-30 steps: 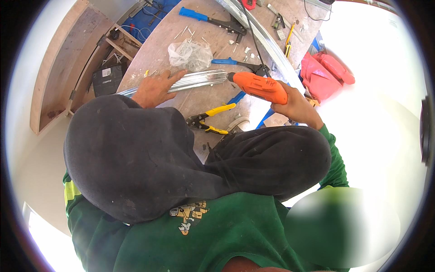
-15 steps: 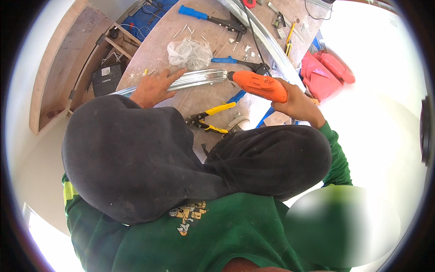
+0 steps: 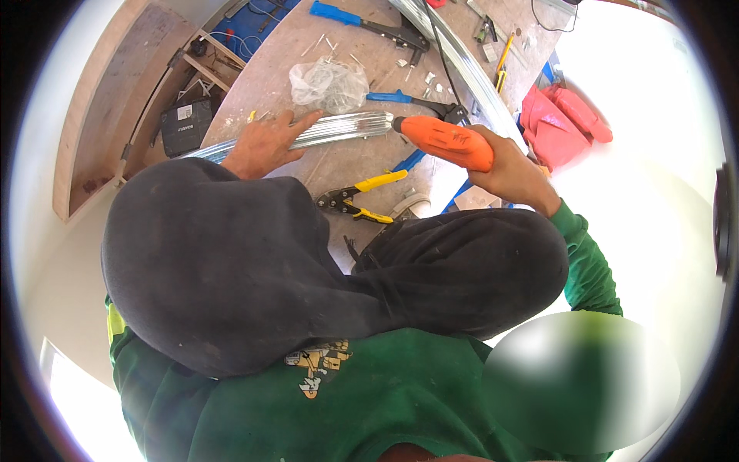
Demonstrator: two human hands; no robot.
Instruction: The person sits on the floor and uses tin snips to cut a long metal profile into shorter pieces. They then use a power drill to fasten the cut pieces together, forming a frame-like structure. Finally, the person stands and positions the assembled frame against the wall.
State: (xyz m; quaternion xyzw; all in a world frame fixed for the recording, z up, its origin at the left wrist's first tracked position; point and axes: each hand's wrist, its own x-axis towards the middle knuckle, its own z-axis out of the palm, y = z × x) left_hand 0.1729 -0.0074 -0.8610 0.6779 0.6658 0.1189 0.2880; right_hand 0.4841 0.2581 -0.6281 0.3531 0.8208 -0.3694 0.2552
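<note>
My right hand (image 3: 512, 169) is closed around the grip of an orange power drill (image 3: 446, 144), which points to the left. Its dark chuck meets the right end of a shiny ribbed metal channel (image 3: 339, 128); the bit itself is too small to make out. Further left along the channel, my left hand (image 3: 265, 145) grips it from above, thumb on the near side and forefinger stretched along the far side. Yellow-handled snips (image 3: 362, 196) lie just in front of my knees. A crumpled clear plastic bag (image 3: 331, 83) sits beyond the channel.
Two blue-handled hand riveters, one far (image 3: 369, 25) and one nearer (image 3: 419, 102), lie on the worktop among small scraps. Long metal profiles (image 3: 462, 65) and a dark cable cross it. A red bag (image 3: 562, 123) is at right; an open wooden cabinet (image 3: 115, 108) stands left.
The view has shifted slightly, so the worktop things sit a little further right. Both hands keep their hold, with the drill still at the channel's end.
</note>
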